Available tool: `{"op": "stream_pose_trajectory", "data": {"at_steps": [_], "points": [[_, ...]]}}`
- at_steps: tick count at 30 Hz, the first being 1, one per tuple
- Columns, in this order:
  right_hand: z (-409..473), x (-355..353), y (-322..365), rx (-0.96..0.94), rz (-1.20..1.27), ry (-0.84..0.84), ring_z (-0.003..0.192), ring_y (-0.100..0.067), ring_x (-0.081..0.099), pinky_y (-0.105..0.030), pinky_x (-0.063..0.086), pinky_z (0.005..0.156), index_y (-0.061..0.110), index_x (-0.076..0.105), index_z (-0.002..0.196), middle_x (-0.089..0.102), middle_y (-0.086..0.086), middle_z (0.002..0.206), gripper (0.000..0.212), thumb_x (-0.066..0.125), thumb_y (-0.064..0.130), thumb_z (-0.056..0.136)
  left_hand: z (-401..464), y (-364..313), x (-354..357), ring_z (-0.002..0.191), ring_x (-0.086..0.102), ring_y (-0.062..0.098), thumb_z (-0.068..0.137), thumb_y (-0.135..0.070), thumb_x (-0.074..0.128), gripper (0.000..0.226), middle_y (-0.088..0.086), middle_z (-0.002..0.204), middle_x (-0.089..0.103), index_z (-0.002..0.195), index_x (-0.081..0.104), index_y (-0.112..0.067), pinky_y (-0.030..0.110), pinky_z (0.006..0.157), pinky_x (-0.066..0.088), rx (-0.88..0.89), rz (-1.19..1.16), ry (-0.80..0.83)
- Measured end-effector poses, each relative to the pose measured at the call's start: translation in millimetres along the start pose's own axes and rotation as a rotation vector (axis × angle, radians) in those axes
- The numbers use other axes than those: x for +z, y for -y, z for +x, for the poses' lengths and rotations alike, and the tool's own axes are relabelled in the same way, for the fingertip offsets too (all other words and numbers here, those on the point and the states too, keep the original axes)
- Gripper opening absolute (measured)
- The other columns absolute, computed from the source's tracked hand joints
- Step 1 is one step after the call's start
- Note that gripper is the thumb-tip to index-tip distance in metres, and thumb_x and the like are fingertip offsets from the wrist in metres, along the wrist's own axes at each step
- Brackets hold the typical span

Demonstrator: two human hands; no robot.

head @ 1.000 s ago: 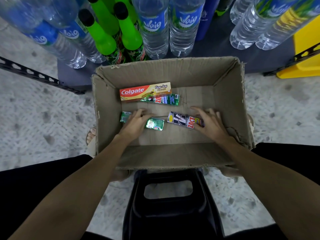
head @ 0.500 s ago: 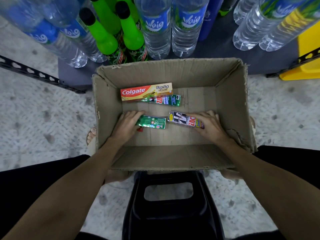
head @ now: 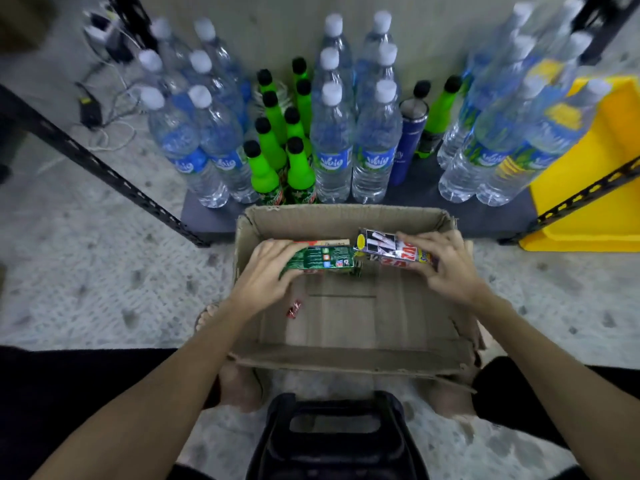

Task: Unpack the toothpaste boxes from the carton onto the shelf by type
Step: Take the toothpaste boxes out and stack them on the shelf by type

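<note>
head: both hands' grip on boxes

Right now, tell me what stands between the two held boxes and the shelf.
The carton's far wall rises just ahead of the green box and the black-and-white box; behind it, water bottles and green bottles crowd the shelf's front edge.

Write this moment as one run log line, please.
left hand: grips green box | right hand: grips black-and-white box | both above carton | shelf: not yet reached

Beyond the fingers stand clear water bottles (head: 332,147), green bottles (head: 263,168) and a yellow bin (head: 595,188); a black stool (head: 336,441) sits below.
</note>
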State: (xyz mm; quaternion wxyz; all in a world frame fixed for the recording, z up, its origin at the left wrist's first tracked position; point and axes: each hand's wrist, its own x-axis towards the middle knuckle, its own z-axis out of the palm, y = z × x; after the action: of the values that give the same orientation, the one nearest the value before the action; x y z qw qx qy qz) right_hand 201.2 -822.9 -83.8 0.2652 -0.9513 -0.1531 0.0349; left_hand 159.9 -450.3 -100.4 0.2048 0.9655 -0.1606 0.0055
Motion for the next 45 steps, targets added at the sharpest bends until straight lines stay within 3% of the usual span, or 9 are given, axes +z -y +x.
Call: {"op": "stream_pose_trajectory", "data": {"at_steps": [4,11,16,18,21,25,31,36,45], "points": [[7.9,-66.0,29.4,-0.077,0.008,-0.074,0.096,-0.014,0.038,-0.054,0.038,0.089,0.054,0.05,0.138,0.058,0.024,0.123,0.05,0.058,0.052,0.089,11.9,-20.5,-60.2,0.13,0.049,0.018,0.097,-0.053,0.051,0.053,-0.005,0.138,0.057,0.146,0.049,-0.031,0.042,0.107,0.035,0.005,0.005,-0.066],[16.1,-193.1,88.9,-0.142,0.021,-0.264,0.093,-0.01,0.038,-0.035,0.02,0.081,0.052,0.056,0.133,0.064,0.023,0.116,0.051,0.075,0.042,0.087,36.6,-70.2,-180.7,0.125,0.046,0.003,0.091,-0.062,0.054,0.055,-0.025,0.129,0.053,0.139,0.053,-0.037,0.03,0.099,0.031,0.085,-0.086,-0.228],[8.4,-295.5,139.6,-0.26,0.043,-0.351,0.094,-0.002,0.045,-0.037,0.033,0.085,0.055,0.057,0.131,0.054,0.044,0.102,0.051,0.072,0.045,0.083,40.0,-108.1,-263.7,0.123,0.052,0.007,0.091,-0.058,0.059,0.053,-0.021,0.13,0.059,0.138,0.056,-0.033,0.045,0.103,0.043,0.19,-0.108,-0.319],[4.1,-333.1,153.7,-0.301,0.074,-0.378,0.096,0.0,0.045,-0.032,0.038,0.088,0.059,0.055,0.129,0.054,0.033,0.097,0.052,0.074,0.042,0.083,44.2,-124.7,-296.9,0.12,0.055,0.009,0.091,-0.052,0.062,0.051,-0.018,0.128,0.061,0.136,0.059,-0.028,0.043,0.1,0.044,0.238,-0.093,-0.372],[4.5,-385.2,171.9,-0.31,0.028,-0.401,0.103,-0.011,0.046,-0.048,0.036,0.102,0.06,0.055,0.129,0.055,0.007,0.098,0.05,0.068,0.053,0.081,55.0,-149.9,-343.9,0.121,0.054,0.009,0.089,-0.051,0.062,0.051,-0.019,0.127,0.062,0.134,0.061,-0.027,0.035,0.104,0.038,0.282,-0.052,-0.434],[18.6,-439.8,181.7,-0.34,-0.031,-0.396,0.123,-0.019,0.043,-0.055,0.03,0.114,0.062,0.053,0.13,0.055,0.012,0.121,0.051,0.065,0.057,0.08,79.3,-172.7,-391.2,0.123,0.049,0.01,0.089,-0.051,0.059,0.048,-0.029,0.123,0.058,0.134,0.059,-0.032,0.034,0.104,0.034,0.304,-0.013,-0.499],[75.1,-490.9,165.9,-0.284,-0.064,-0.427,0.127,-0.017,0.035,-0.039,0.018,0.115,0.066,0.05,0.127,0.056,0.013,0.122,0.048,0.063,0.059,0.082,158.1,-189.9,-442.6,0.117,0.032,0.006,0.092,-0.047,0.063,0.04,-0.027,0.114,0.045,0.132,0.057,-0.044,0.03,0.103,0.026,0.252,-0.013,-0.565],[134.5,-513.0,150.5,-0.231,-0.129,-0.402,0.109,0.002,0.027,-0.017,0.009,0.093,0.066,0.051,0.123,0.05,0.017,0.117,0.042,0.067,0.045,0.09,247.3,-191.4,-466.6,0.115,0.023,0.007,0.096,-0.043,0.062,0.035,-0.012,0.111,0.04,0.128,0.054,-0.052,0.033,0.101,0.023,0.125,-0.055,-0.501],[229.4,-528.0,122.0,-0.235,-0.22,-0.384,0.107,0.011,0.034,-0.035,0.017,0.097,0.072,0.049,0.113,0.048,0.027,0.101,0.042,0.066,0.038,0.095,362.4,-170.6,-460.9,0.128,0.029,0.024,0.095,-0.055,0.055,0.04,-0.001,0.125,0.047,0.135,0.052,-0.054,0.043,0.108,0.023,0.024,0.093,-0.384]]}}
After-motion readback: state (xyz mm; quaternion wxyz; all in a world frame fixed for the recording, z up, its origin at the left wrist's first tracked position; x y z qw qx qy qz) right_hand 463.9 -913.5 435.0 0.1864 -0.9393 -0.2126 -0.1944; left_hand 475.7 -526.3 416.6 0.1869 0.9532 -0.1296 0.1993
